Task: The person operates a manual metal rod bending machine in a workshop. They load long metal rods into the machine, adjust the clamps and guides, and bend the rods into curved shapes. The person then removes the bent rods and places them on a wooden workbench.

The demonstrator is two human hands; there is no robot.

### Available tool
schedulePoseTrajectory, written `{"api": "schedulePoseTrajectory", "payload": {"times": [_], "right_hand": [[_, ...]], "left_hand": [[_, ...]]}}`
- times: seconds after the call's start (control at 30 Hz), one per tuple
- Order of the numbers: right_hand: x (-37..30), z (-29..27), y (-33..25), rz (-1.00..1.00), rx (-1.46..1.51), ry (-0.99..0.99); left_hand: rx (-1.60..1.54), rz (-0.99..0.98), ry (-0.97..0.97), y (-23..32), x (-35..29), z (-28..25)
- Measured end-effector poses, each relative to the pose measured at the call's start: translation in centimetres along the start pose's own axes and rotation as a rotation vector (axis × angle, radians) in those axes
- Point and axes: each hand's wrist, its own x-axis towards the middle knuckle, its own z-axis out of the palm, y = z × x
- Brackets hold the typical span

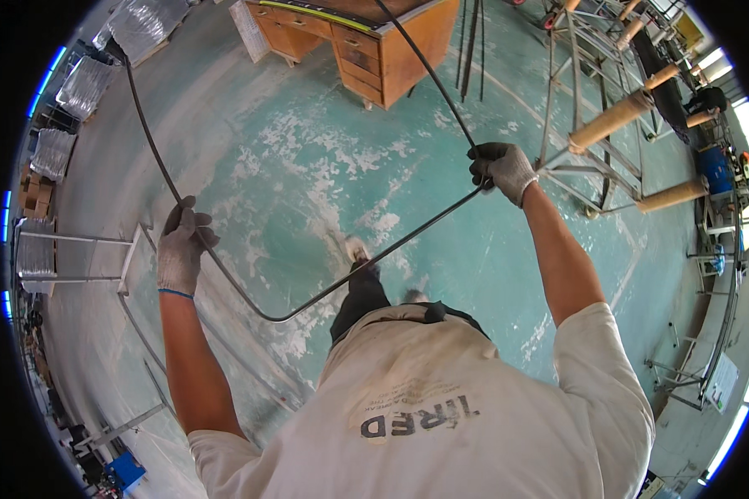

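Rod [324, 293] dark, thin, bent; left hand [179, 249], right hand [501, 170] fingers clamped on it.

The bent rod [324, 291] looks like dark, matt metal, smooth along its length. The left hand [181, 249] and right hand [502, 169] wear knitted cloth gloves, grey on the back, with a darker, rubbery-looking coating on the fingers. The floor [291, 150] is teal-painted concrete, worn rough, the paint flaked to pale patches. The desk [374, 46] is orange-brown wood with a dull finish. The rack [591, 158] is thin bare metal, carrying matt cardboard-like tubes [612, 121]. The bundles [83, 83] at the left edge shine like glossy plastic wrap. The T-shirt [441, 416] is off-white matt cloth.
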Motion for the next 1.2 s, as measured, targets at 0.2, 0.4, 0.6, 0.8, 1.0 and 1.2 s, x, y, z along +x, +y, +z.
{"api": "schedulePoseTrajectory", "payload": {"times": [0.2, 0.4, 0.6, 0.8, 1.0, 1.2], "right_hand": [[18.1, 6.2, -6.2, -0.009, 0.054, 0.127], [32.3, 11.9, -14.2, -0.025, 0.099, 0.161], [50.2, 17.4, -21.6, -0.005, 0.116, 0.104], [71.3, 25.4, -31.3, -0.069, 0.119, 0.037], [89.9, 33.9, -46.8, -0.12, -0.094, -0.205], [108.2, 41.9, -59.9, -0.348, -0.337, -0.343]], "left_hand": [[-0.312, -0.044, -0.115, -5.1, 16.3, -1.2], [-0.383, -0.281, -0.136, -7.4, 26.6, -0.5], [-0.257, -0.326, -0.115, -5.1, 39.7, -1.6], [-0.162, -0.352, 0.036, -2.9, 56.1, -2.6], [-0.075, -0.227, 0.353, 5.1, 72.6, -5.0], [-0.045, -0.16, 0.423, 9.3, 90.6, -9.3]]}}
